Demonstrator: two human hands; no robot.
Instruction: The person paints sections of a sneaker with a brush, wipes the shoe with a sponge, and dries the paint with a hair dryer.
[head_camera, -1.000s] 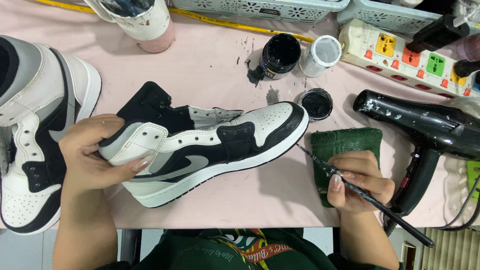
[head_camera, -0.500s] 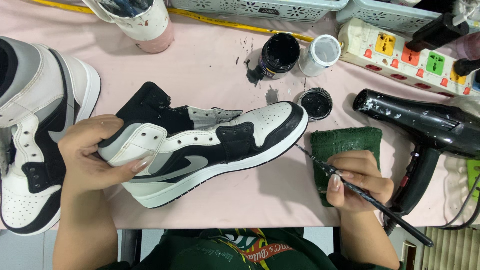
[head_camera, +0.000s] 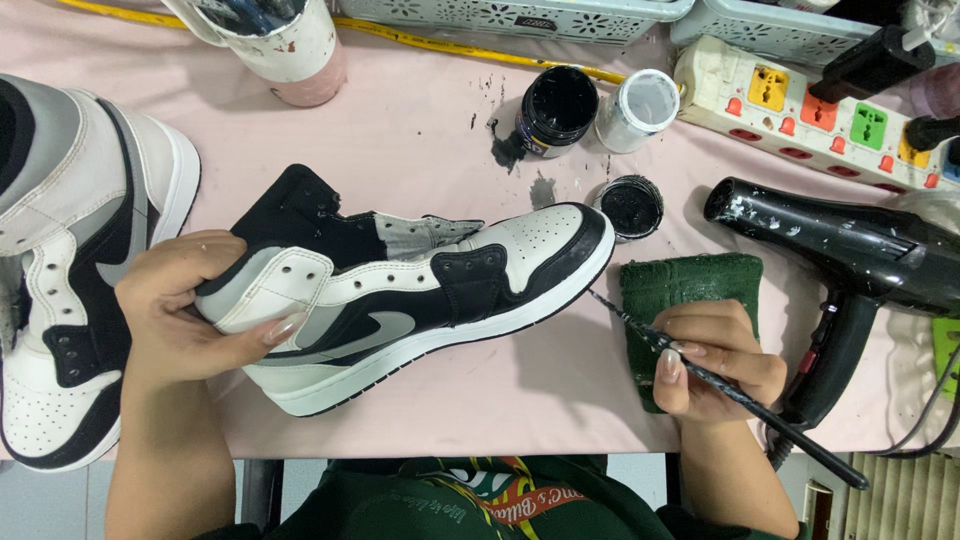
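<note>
nothing moved; brush (head_camera: 720, 385) tip hidden behind sneaker (head_camera: 420, 290) toe.

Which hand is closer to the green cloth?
Right. The right hand holds a paintbrush directly over the green cloth; the left hand grips the sneaker far across the table.

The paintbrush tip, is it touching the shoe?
Touching. The head view shows the paintbrush tip meeting the black toe edge of the shoe, with no gap visible between them.

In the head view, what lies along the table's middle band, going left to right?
Second sneaker → left hand → held sneaker → brush in right hand over green cloth → black hair dryer.
</note>
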